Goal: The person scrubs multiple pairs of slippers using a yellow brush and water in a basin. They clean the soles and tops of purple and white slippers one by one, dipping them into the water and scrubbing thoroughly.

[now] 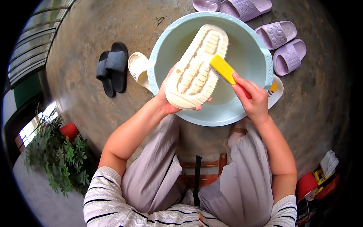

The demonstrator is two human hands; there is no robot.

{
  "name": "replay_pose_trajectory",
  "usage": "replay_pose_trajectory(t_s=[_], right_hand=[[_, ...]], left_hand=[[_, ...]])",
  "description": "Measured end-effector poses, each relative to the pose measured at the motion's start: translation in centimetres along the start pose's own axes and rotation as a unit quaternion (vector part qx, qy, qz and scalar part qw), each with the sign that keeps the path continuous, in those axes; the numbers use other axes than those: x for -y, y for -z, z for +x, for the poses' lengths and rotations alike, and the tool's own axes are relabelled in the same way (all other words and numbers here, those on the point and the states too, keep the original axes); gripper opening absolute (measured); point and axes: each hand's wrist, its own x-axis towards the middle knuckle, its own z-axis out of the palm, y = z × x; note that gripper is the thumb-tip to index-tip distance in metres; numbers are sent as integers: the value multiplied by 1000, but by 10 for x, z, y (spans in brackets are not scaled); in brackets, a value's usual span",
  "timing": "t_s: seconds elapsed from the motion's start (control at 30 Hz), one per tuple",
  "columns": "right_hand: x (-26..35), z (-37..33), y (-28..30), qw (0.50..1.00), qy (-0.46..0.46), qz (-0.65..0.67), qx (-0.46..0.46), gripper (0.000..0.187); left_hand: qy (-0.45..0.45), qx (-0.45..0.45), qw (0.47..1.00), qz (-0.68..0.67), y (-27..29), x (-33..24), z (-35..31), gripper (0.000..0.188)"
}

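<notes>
Over a light blue basin (160,49), my left hand (168,99) grips a cream slipper (196,70) by its heel end. The slipper is tilted, with its ridged sole turned up toward me and its toe end pointing away. My right hand (252,96) is closed round the handle of a yellow scrubbing brush (223,69). The brush's pale bristles face the right side of the sole; I cannot tell whether they press on it. Cloudy water (230,92) lies in the basin below the slipper.
Left of the basin lie a cream slipper (138,68) and dark slippers (117,66). Several lilac slippers (287,56) are at the far right. A white slipper (277,92) is partly behind the basin's right rim. A leafy plant (64,155) stands at left, red items (308,185) at lower right.
</notes>
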Motion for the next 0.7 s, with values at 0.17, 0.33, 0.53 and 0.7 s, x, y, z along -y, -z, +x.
replay_pose_trajectory(t_s=[0.17,0.33,0.53,0.7], right_hand=[[35,-19,-10,990,84,9,109,35],[37,-13,-23,988,95,44,112,34],[5,1,-30,998,15,18,53,34],[15,-8,-25,996,41,33,66,33]], left_hand=[[-13,-41,997,-59,-3,0,2,68],[-9,-149,976,-159,6,10,22,64],[45,-73,996,-21,7,18,9,63],[55,-75,995,26,-1,17,1,69]])
